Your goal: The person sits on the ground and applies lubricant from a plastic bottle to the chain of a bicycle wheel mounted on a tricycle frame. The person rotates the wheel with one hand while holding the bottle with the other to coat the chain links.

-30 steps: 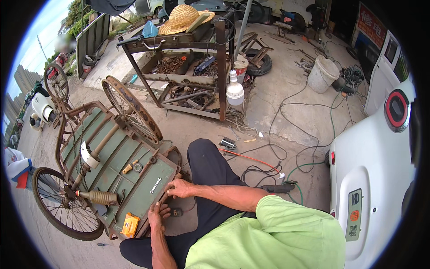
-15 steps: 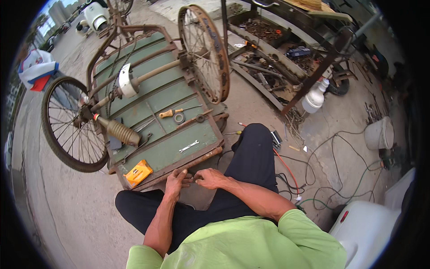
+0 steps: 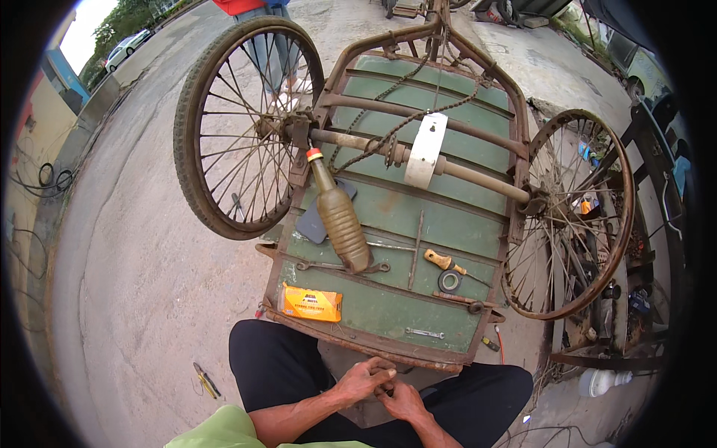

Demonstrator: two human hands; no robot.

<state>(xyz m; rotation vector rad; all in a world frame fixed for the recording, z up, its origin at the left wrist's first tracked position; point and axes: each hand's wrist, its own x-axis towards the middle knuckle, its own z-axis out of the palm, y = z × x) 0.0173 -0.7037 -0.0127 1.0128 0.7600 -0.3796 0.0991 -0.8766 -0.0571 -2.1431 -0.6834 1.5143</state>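
Both hands meet over my lap, just below the near edge of an upturned green cart bed (image 3: 403, 216). The fingers of my left hand (image 3: 363, 379) are closed and press against my right hand (image 3: 404, 402), which is also closed. Whatever they pinch, if anything, is too small or hidden to make out. Closest to them on the bed lie an orange-yellow box (image 3: 312, 303) and a small open-end wrench (image 3: 425, 333). Further up are a longer wrench (image 3: 340, 266), a ribbed brownish bottle (image 3: 342, 224), a wooden-handled screwdriver (image 3: 444, 261) and a roll of black tape (image 3: 449, 281).
A spoked wheel with a tyre (image 3: 196, 134) stands at the left, and a rusty bare-rimmed wheel (image 3: 626, 216) at the right. An axle with a white drum (image 3: 426, 153) joins them. Pliers (image 3: 206, 379) lie on the ground, a white bulb (image 3: 603, 381) at right. A person (image 3: 270, 52) stands beyond.
My view has swung left, so the cart now sits more to the right. My hands, slightly apart before, now touch each other. The tools on the bed appear unmoved.
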